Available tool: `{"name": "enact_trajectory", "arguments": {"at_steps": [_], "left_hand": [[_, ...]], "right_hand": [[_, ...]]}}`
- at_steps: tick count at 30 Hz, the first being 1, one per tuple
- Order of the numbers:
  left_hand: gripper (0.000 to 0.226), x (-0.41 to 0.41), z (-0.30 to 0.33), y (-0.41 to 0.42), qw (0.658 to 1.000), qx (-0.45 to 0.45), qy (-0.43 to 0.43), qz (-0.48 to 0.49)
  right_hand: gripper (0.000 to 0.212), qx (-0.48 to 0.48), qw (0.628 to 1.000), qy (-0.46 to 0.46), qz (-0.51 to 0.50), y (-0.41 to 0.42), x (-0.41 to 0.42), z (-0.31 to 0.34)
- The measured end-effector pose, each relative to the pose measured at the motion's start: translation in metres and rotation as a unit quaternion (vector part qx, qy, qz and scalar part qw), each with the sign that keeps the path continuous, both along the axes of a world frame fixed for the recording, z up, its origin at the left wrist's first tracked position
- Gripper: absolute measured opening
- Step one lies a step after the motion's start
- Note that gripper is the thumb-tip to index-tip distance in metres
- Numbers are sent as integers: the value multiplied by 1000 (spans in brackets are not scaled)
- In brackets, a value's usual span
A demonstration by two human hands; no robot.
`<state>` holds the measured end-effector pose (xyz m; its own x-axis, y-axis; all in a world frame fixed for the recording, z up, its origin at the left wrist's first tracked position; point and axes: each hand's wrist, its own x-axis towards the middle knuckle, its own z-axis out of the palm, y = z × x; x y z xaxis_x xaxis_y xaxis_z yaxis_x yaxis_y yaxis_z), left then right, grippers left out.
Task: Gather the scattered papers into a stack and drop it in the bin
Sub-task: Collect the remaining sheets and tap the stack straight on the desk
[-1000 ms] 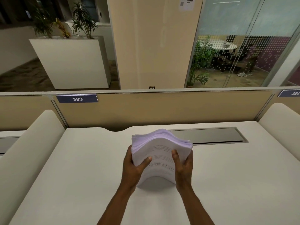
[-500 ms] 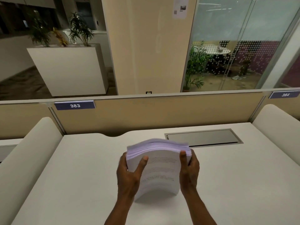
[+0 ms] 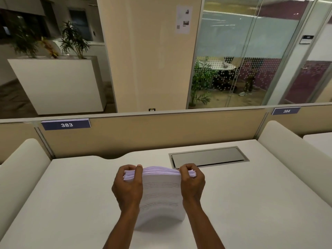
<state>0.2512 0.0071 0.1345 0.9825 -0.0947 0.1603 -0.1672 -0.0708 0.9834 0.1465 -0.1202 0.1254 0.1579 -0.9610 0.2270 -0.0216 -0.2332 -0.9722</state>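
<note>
While upright—stack between hands

Dim, warm indoor light; soft shadow on white desk top; wide-angle bowing at edges; slight overall softness.

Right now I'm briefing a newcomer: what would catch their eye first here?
A thick stack of papers stands on edge mid-desk, gripped at its top corners by the left hand and the right hand. Behind it, a grey hatch sits in the desk, and the sign 383 is at left.
</note>
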Motion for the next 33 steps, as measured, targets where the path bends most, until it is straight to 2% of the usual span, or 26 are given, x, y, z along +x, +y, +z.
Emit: {"name": "enact_trajectory", "arguments": {"at_steps": [3, 7, 10, 13, 16, 19, 24, 28, 33], "left_hand": [[25, 2, 0, 3, 999, 0, -8, -40], [47, -1, -11, 15, 991, -27, -9, -130], [62, -6, -31, 25, 983, -22, 29, -180], [39, -12, -48, 25, 986, 1, 64, -153], [26, -17, -52, 21, 988, -11, 79, -134], [33, -14, -58, 29, 987, -17, 69, -142], [43, -19, -86, 41, 980, 8, 92, -174], [28, -19, -96, 37, 980, 8, 103, -168], [31, -19, -99, 42, 981, 9, 74, -177]], "right_hand": [[28, 1, 1000, -4, 7, 1, -1, -2], [54, 11, 998, -31, 59, 7, -9, -6], [76, 9, 994, -42, 103, 13, -19, -18], [84, 18, 995, -54, 83, 24, -20, -26], [78, 22, 996, -85, 31, 25, -14, -23], [72, -10, 996, -87, 34, 20, -16, -22], [86, 4, 995, -33, 93, 23, -34, -50], [47, 62, 993, -4, 104, 26, -39, -72], [50, 68, 993, -17, 91, 22, -39, -71]]}}
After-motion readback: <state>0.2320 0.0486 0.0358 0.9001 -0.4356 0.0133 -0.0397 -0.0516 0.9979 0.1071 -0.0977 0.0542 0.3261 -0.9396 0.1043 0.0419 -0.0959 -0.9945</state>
